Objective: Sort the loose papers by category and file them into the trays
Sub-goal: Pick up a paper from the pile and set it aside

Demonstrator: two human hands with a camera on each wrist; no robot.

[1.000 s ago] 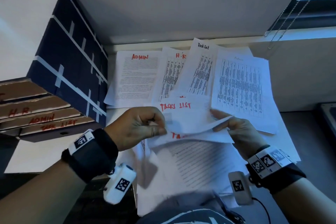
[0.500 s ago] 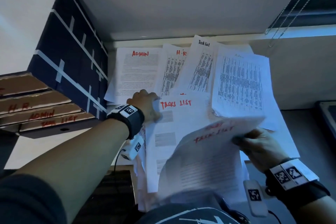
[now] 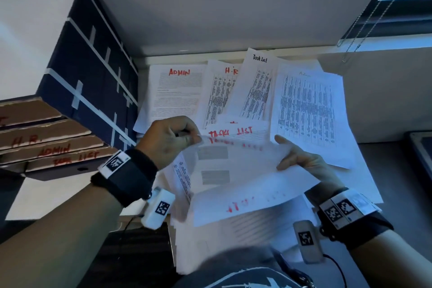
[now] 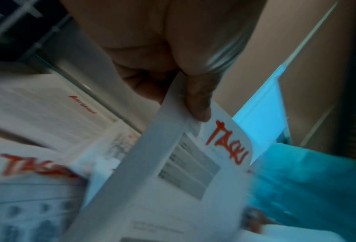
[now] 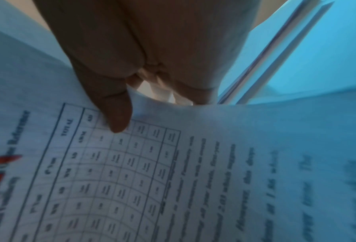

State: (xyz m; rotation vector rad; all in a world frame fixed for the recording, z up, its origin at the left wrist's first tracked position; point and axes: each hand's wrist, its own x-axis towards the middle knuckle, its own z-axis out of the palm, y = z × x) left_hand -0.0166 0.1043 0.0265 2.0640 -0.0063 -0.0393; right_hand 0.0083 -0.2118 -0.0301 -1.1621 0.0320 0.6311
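My left hand [image 3: 196,138] pinches the top left corner of a white sheet [image 3: 211,166] headed "TASKS LIST" in red, seen close up in the left wrist view as sheet [image 4: 173,163] under the thumb [image 4: 198,104]. Held up over the pile by its far edge is another sheet [image 3: 245,203], gripped by my right hand [image 3: 281,153]; it curls toward me and red writing shows through. In the right wrist view my thumb [image 5: 115,114] lies on that sheet's printed table [image 5: 131,172]. Cardboard trays [image 3: 53,147] labelled H.R., ADMIN and TASK LIST are stacked at left.
Spread at the back of the desk are an ADMIN sheet [image 3: 180,93], an H.R. sheet [image 3: 217,96], a "Task List" sheet [image 3: 257,86] and a table sheet [image 3: 306,110]. A dark blue taped box [image 3: 93,72] tops the trays. More papers lie under my hands.
My left hand has come off the desk, where it pressed the "TASKS LIST" sheet, and now pinches its corner. The right hand's sheet has swung up and left, curling toward me.
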